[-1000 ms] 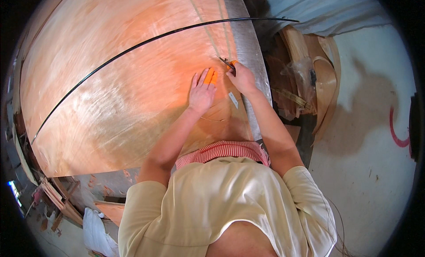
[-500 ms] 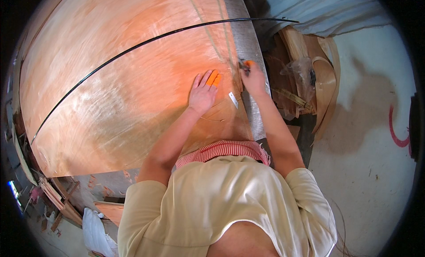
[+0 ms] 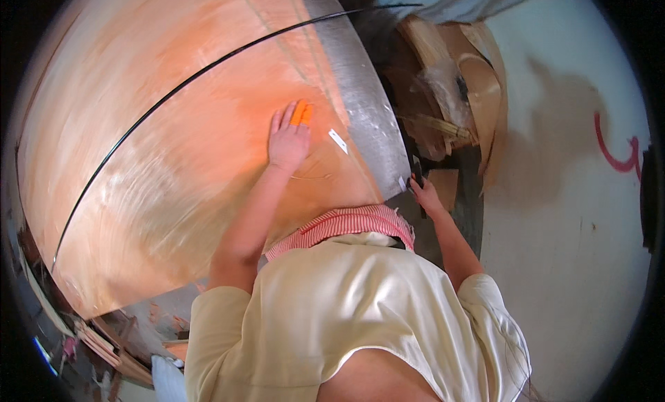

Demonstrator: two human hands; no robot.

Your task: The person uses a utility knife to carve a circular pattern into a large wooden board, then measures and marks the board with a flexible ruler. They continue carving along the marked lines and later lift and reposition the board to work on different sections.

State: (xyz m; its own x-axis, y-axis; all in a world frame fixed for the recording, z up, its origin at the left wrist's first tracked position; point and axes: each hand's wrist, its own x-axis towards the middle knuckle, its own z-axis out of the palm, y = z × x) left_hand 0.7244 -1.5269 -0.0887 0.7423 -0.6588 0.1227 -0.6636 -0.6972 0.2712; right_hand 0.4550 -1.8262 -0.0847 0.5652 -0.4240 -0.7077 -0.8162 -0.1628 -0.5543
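Note:
My left hand lies flat on a large orange-brown wood veneer sheet, fingers stretched out, with orange covers on two of them. Down at the near right corner of the metal tabletop, my right hand is closed around a dark hand tool whose exact kind I cannot make out. A small white strip rests on the veneer between the two hands, near the sheet's right edge. Close to the tool, a small white piece shows at the metal corner.
A long thin black rod arches across the sheet. Right of the table are curled veneer offcuts and clear plastic, beside a pale board with a red mark. Wood scraps lie at lower left.
My right hand has left the veneer's right edge with the dark tool and come nearer, to the table corner. My left hand remains flat on the sheet. The whole view has turned somewhat.

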